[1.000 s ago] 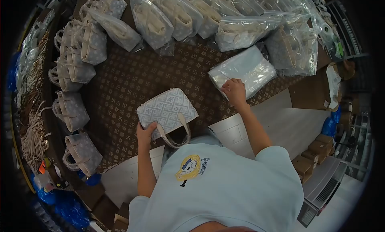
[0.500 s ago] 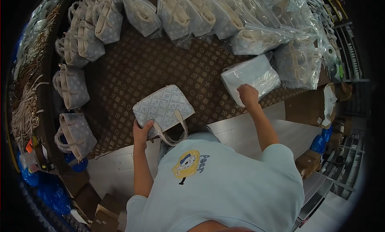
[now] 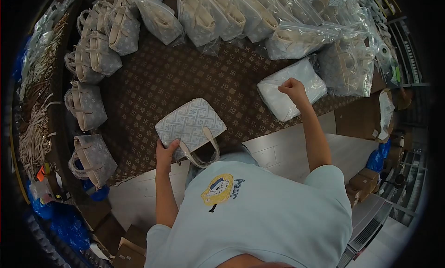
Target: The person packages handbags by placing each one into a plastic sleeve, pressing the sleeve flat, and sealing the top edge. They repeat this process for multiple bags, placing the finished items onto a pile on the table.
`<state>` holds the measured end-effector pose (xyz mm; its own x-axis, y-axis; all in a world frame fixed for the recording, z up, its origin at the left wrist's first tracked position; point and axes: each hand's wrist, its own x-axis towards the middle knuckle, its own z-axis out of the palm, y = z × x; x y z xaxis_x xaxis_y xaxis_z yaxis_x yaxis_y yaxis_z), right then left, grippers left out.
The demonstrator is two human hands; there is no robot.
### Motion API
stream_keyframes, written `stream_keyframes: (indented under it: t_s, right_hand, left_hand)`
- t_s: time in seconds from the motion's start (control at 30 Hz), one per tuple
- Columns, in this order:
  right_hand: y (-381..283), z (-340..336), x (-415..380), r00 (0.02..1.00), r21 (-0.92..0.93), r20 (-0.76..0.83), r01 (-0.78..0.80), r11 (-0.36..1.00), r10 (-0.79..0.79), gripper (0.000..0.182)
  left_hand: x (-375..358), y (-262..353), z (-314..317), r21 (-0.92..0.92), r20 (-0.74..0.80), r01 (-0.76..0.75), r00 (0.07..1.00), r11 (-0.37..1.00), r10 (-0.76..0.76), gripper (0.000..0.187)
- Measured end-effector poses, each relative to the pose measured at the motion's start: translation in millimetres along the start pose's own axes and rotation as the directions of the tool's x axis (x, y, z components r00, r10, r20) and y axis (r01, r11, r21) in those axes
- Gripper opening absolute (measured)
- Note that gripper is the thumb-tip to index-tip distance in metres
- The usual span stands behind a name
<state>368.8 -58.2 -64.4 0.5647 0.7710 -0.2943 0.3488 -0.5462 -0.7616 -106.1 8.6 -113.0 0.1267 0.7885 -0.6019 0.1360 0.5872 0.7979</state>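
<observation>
A pale blue and white patterned handbag point(image 3: 191, 122) lies on its side at the table's near edge, its cream handles hanging toward my body. My left hand point(image 3: 167, 152) is closed on its lower left corner, with the thumb on top. To the right lies a stack of clear plastic bags point(image 3: 273, 94), flat and shiny. Over the middle of that stack is my right hand point(image 3: 295, 91), its fingers pinched together. Whether a sheet of plastic is between those fingertips I cannot make out.
Several similar handbags point(image 3: 92, 106) stand along the table's left side. More handbags in clear plastic point(image 3: 199, 18) line the back and right. Brown patterned cloth point(image 3: 148, 78) covers the table. Cardboard boxes point(image 3: 357, 117) and blue plastic bundles point(image 3: 69, 228) sit beyond its edges.
My right hand has moved from the near part of the plastic stack farther back over its middle, fingers now pinched and pointing left. My left hand stays on the handbag. The view has shifted slightly.
</observation>
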Motion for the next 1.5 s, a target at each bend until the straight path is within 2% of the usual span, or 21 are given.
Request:
stream_keyframes:
  t_s: [0.23,0.33,0.4,0.43,0.5,0.6,0.67,0.73,0.8,0.87,0.93,0.97,1.0,1.07,1.1,1.17,1.23,1.3,1.37,1.43,1.5]
  right_hand:
    - [-41,-20,17,0.983,0.163,0.155,-0.127,0.978,0.101,0.016]
    - [-63,-16,20,0.997,0.296,0.072,-0.019,0.955,-0.002,0.017]
    - [-75,-10,22,0.954,0.344,-0.185,0.288,0.894,-0.237,0.015]
    - [-86,-10,23,0.955,0.350,-0.179,0.287,0.891,-0.237,0.015]
    - [-114,-17,27,0.810,0.324,-0.440,0.547,0.772,-0.389,0.013]
    - [-138,-29,40,0.697,0.219,-0.593,0.621,0.752,-0.403,0.013]
    - [-160,-33,37,0.585,0.206,-0.666,0.740,0.641,-0.462,0.013]
    - [-192,-32,14,0.481,0.194,-0.730,0.827,0.527,-0.486,0.013]
    - [-244,-24,-27,0.431,0.306,-0.704,0.902,0.305,-0.565,0.011]
    - [-278,6,-61,0.666,0.501,-0.327,0.724,0.474,-0.671,0.009]
    - [-281,49,-84,0.494,0.664,0.121,0.605,0.440,-0.861,0.008]
    - [-287,60,-101,0.452,0.724,0.233,0.510,0.464,-0.861,0.008]
    - [-290,68,-113,0.396,0.768,0.341,0.406,0.495,-0.853,0.008]
    - [-293,74,-118,0.378,0.846,0.336,0.283,0.453,-0.863,0.009]
    - [-294,75,-118,0.376,0.904,0.319,0.154,0.398,-0.870,0.010]
    - [-297,63,-115,0.416,0.913,0.303,0.132,0.387,-0.857,0.011]
    - [-299,58,-112,0.462,0.920,0.285,0.115,0.376,-0.840,0.012]
    - [-295,64,-114,0.549,0.917,0.360,-0.058,0.395,-0.754,0.011]
    - [-292,70,-119,0.515,0.884,0.410,-0.023,0.467,-0.753,0.010]
    - [-288,66,-120,0.479,0.848,0.460,0.013,0.530,-0.747,0.010]
    - [-280,54,-115,0.502,0.853,0.469,-0.047,0.519,-0.726,0.009]
  left_hand:
    - [-1,-2,1,0.025,-0.021,-0.008,1.000,1.000,0.009,0.080]
    - [-1,-2,2,0.037,-0.025,-0.020,0.999,0.999,0.020,0.082]
    - [-3,1,4,0.064,-0.034,-0.034,0.999,0.997,0.036,0.083]
    - [-6,6,7,0.105,-0.054,-0.073,0.995,0.992,0.079,0.084]
    - [-12,15,12,0.160,-0.075,-0.112,0.989,0.981,0.126,0.086]
    - [-17,28,20,0.443,-0.147,-0.163,0.957,0.881,0.251,0.087]
    - [-21,34,26,0.697,-0.082,-0.317,0.856,0.644,0.510,0.086]
    - [-33,62,37,0.640,0.010,-0.464,0.802,0.612,0.598,0.090]
    - [-52,99,51,0.524,0.079,-0.628,0.709,0.576,0.701,0.093]
    - [-70,138,61,0.437,0.094,-0.716,0.638,0.545,0.764,0.095]
    - [-79,173,67,0.284,0.189,-0.888,0.422,0.362,0.887,0.098]
    - [-77,181,64,0.286,0.176,-0.889,0.416,0.358,0.892,0.098]
    - [-76,188,57,0.307,0.345,-0.841,0.535,0.446,0.771,0.101]
    - [-58,197,39,0.345,0.487,-0.782,0.622,0.519,0.613,0.104]
    - [-38,197,26,0.365,0.643,-0.675,0.681,0.642,0.350,0.105]
    - [-33,197,20,0.415,0.755,-0.558,0.651,0.719,0.070,0.106]
    - [-52,191,29,-0.210,0.520,-0.736,0.473,0.644,0.711,0.092]
    - [-77,211,58,-0.250,0.383,-0.806,0.427,0.537,0.819,0.084]
    - [-81,223,65,-0.267,0.236,-0.870,0.359,0.415,0.903,0.077]
    - [-70,232,53,0.102,0.578,-0.836,0.491,0.540,0.651,0.054]
    - [-38,217,45,0.217,0.662,-0.902,0.416,0.372,0.623,0.043]
